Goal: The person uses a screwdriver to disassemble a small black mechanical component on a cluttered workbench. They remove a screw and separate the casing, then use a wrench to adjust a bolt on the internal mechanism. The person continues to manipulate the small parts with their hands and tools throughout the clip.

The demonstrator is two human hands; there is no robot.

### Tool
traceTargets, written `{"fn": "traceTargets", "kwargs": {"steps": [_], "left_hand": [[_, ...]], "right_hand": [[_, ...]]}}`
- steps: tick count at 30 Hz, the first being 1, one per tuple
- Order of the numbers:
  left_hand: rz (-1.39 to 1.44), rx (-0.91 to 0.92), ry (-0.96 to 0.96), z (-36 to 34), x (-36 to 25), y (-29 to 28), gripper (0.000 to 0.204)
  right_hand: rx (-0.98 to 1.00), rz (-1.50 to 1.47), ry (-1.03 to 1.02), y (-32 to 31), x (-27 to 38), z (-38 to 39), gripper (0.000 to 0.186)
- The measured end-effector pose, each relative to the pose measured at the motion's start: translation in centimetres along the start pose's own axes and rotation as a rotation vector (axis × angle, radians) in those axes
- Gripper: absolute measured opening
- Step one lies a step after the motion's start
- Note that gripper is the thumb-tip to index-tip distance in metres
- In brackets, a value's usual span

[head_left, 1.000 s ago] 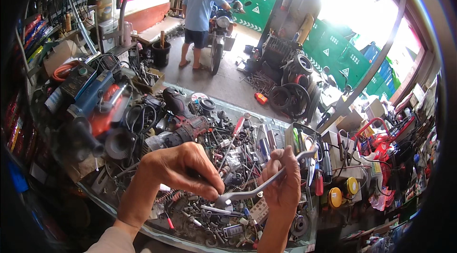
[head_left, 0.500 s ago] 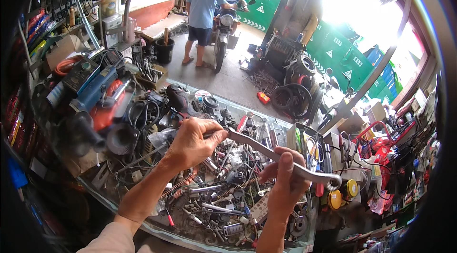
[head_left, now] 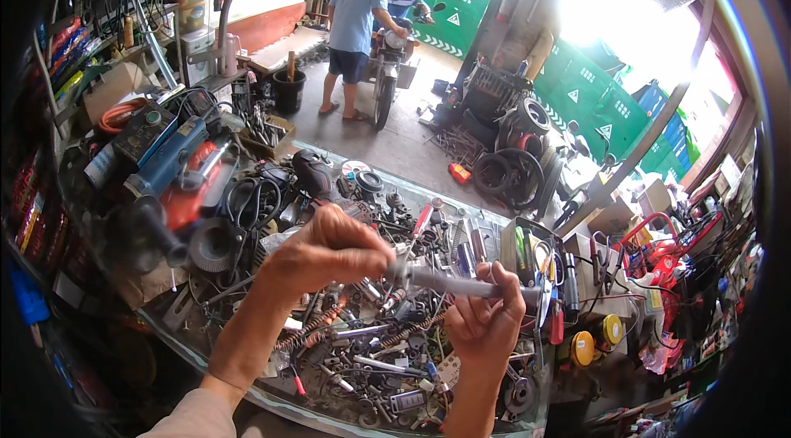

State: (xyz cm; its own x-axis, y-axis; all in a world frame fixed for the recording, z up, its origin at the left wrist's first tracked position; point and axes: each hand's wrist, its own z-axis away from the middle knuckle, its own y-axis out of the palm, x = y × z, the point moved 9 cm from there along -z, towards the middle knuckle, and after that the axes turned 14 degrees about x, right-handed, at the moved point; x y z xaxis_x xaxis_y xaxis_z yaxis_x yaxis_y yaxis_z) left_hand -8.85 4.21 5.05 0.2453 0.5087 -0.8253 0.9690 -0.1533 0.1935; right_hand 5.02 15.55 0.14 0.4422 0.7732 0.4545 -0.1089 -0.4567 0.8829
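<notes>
A grey metal ring spanner (head_left: 449, 283) lies across my right hand (head_left: 488, 308), whose fingers are closed around its shaft. Its right end sticks out past the fingers, above the bench. My left hand (head_left: 329, 255) is closed in a pinch right at the spanner's left ring end. The fingertips there are blurred, and what they pinch cannot be made out. Beneath both hands spreads a dense litter of loose metal parts (head_left: 362, 360), with bolts, fittings and coil springs (head_left: 309, 331) among them, on a glass-topped bench (head_left: 272, 407).
Several tools, one a red-handled screwdriver (head_left: 557, 327), stand at the bench's right, near yellow-lidded jars (head_left: 582, 347). A blue cylindrical tool (head_left: 169, 159) lies at the left. Beyond the bench, a person in a light blue shirt (head_left: 353, 18) stands by a motorcycle (head_left: 387, 75); tyres (head_left: 493, 173) lie right of them.
The spanner has turned to lie nearly level, its right end higher and farther left. My right hand's fingers have curled round the shaft. My left hand's fingertips are slightly lower, still at the ring end.
</notes>
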Motion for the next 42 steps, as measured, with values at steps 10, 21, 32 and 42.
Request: {"fn": "traceTargets", "kwargs": {"steps": [10,21,32,42], "left_hand": [[-0.611,0.443,-0.392,0.5,2.5,4.1,0.021],[-0.703,-0.539,-0.261,0.8,-0.2,-3.0,0.014],[0.265,-0.439,-0.122,1.3,0.9,-3.7,0.017],[0.084,-0.489,-0.226,1.4,0.7,-2.8,0.019]], "right_hand": [[-0.253,0.713,-0.294,0.1,5.0,0.9,0.022],[-0.049,1.258,-0.592,6.7,3.8,3.3,0.021],[0.393,1.599,-0.776,11.2,2.0,4.2,0.022],[0.179,1.783,-0.912,11.8,4.7,6.4,0.023]]}}
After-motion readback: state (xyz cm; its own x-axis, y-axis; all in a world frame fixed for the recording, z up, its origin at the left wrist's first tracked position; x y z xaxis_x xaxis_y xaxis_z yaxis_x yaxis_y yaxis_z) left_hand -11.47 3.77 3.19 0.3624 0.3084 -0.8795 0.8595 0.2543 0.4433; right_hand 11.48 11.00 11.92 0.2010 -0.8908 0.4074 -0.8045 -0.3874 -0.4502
